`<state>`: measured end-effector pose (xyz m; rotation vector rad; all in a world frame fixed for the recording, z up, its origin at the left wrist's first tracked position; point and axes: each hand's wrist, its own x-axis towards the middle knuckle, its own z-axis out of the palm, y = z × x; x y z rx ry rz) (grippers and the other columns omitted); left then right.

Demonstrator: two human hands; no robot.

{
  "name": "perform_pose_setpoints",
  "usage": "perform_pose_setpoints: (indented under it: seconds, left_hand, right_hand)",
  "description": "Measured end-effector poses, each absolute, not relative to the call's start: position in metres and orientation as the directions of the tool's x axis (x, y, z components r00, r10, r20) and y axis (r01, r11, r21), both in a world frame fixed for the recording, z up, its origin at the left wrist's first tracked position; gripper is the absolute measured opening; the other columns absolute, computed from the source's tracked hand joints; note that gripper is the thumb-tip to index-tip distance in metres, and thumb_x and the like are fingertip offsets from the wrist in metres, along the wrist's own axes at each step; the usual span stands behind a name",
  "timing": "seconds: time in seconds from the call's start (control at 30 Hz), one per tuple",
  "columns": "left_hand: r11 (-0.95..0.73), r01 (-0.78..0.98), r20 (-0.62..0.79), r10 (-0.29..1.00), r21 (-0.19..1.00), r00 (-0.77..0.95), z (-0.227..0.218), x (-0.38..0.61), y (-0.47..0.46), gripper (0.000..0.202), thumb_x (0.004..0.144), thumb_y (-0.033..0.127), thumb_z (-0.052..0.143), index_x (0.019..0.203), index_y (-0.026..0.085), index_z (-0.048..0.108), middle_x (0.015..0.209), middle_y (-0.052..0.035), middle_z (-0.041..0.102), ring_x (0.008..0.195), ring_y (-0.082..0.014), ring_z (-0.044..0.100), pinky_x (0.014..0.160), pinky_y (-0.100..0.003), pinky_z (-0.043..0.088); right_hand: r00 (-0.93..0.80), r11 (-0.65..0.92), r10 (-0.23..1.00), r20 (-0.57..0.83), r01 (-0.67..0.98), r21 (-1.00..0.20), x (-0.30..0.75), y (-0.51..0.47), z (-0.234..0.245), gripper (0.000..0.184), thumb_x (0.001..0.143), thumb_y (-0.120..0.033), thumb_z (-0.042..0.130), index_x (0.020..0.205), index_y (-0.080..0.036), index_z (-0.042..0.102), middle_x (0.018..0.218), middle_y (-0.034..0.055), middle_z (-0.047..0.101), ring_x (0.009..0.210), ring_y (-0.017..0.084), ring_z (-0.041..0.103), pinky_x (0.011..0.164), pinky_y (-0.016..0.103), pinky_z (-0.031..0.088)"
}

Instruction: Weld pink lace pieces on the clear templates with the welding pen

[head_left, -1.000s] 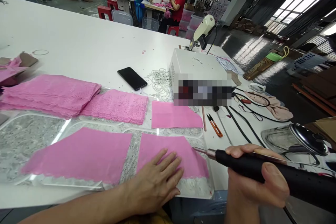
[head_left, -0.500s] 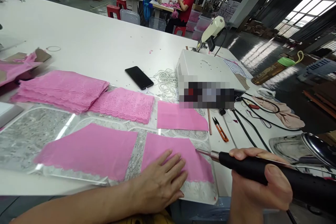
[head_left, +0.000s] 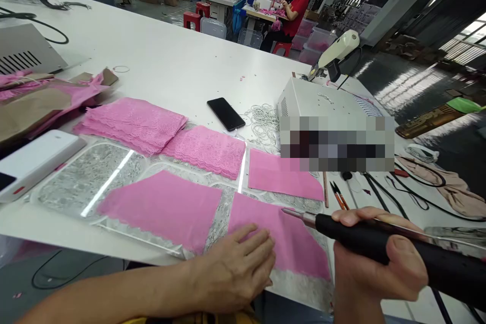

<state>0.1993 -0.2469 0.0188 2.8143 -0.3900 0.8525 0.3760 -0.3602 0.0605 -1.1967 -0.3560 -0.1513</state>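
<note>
My left hand (head_left: 237,268) lies flat, fingers spread, on the near edge of a pink fabric piece (head_left: 292,238) that rests on a clear template plate (head_left: 114,177). My right hand (head_left: 374,268) grips a black-handled cutting tool (head_left: 364,240); its metal tip hovers over the same piece's top right part. A second pink piece (head_left: 163,207) lies to the left on the plate, a third (head_left: 281,174) behind. Two stacks of pink lace (head_left: 132,121) (head_left: 207,149) sit further back.
A black phone (head_left: 226,114), a tangle of white elastic loops (head_left: 264,121) and a white machine box (head_left: 322,106) stand behind the fabric. Orange snips (head_left: 337,195) and cables lie right. A white device (head_left: 34,159) and brown paper (head_left: 34,106) are left. A person in red sits at a sewing machine far back.
The view has swung left, bringing the white device and a grey box into sight. My left hand stays on the pink piece; the tool tip stays over it.
</note>
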Motion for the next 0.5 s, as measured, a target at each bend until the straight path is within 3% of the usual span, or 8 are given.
perform_pose_setpoints:
  seconds: [0.23, 0.5]
  left_hand:
    - [-0.971, -0.154, 0.588, -0.016, 0.184, 0.809, 0.011, 0.173, -0.225, 0.021, 0.095, 0.021, 0.051, 0.106, 0.009, 0.065, 0.11, -0.0119, 0.07, 0.112, -0.0236, 0.061, 0.103, -0.04, 0.044]
    - [-0.968, -0.134, 0.577, 0.013, 0.211, 0.817, 0.007, 0.162, -0.22, 0.021, 0.096, 0.021, 0.05, 0.106, 0.009, 0.065, 0.107, -0.0108, 0.07, 0.11, -0.0238, 0.062, 0.102, -0.04, 0.044]
  right_hand:
    - [0.898, 0.354, 0.084, 0.432, 0.379, -0.855, 0.37, -0.343, 0.059, 0.017, 0.058, -0.029, 0.048, 0.069, -0.018, 0.053, 0.061, -0.0018, 0.054, 0.042, 0.014, 0.05, 0.041, 0.032, 0.045]
    - [0.878, 0.318, 0.082, 0.471, 0.425, -0.848, 0.369, -0.342, 0.056, 0.012, 0.057, -0.026, 0.046, 0.065, -0.019, 0.052, 0.059, -0.0022, 0.055, 0.041, 0.015, 0.051, 0.045, 0.035, 0.046]
